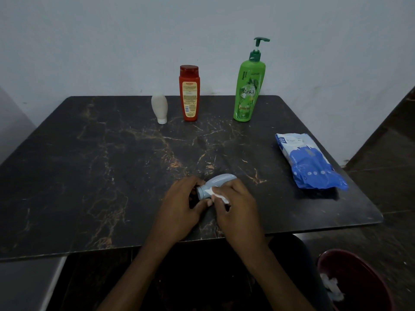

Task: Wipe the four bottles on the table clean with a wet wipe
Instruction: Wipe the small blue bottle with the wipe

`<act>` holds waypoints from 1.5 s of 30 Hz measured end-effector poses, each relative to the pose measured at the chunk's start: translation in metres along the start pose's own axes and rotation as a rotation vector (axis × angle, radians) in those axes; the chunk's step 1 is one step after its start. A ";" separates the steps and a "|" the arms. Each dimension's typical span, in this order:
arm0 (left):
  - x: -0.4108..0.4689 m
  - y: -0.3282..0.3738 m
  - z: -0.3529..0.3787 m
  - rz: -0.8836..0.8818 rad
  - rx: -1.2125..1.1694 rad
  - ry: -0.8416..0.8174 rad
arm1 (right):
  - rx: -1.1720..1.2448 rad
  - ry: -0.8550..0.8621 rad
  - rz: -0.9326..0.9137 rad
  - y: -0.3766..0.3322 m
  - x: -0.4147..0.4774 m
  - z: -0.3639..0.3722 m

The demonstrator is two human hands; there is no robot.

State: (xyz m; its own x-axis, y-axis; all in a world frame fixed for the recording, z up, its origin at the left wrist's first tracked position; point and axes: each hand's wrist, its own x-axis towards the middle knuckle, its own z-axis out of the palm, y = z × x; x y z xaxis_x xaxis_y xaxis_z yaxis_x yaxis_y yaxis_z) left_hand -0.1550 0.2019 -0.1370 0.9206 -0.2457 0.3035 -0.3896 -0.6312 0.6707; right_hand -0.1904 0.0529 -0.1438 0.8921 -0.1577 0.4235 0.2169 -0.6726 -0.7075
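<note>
A small pale-blue bottle (214,184) lies tilted near the front middle of the dark marble table (89,164), its cap end toward me. My left hand (182,205) grips that cap end. My right hand (235,203) pinches a white wet wipe (219,195) against the bottle's side. At the back stand a white tube (159,107) on its cap, a red bottle (189,93) and a tall green pump bottle (248,86).
A blue and white pack of wet wipes (307,162) lies at the table's right side. A dark red bin (359,277) holding crumpled white wipes sits on the floor at the lower right. A pale wall rises behind the table.
</note>
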 end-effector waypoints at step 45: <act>-0.004 0.005 -0.007 0.105 0.006 0.033 | -0.213 -0.010 0.114 0.011 0.034 -0.027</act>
State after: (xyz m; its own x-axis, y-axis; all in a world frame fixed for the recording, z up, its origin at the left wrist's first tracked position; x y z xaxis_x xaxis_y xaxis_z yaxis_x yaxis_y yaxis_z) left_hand -0.1611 0.2048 -0.1297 0.8731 -0.2864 0.3946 -0.4840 -0.6075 0.6298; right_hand -0.1681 0.0201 -0.1220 0.9100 -0.2352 0.3416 0.0270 -0.7883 -0.6148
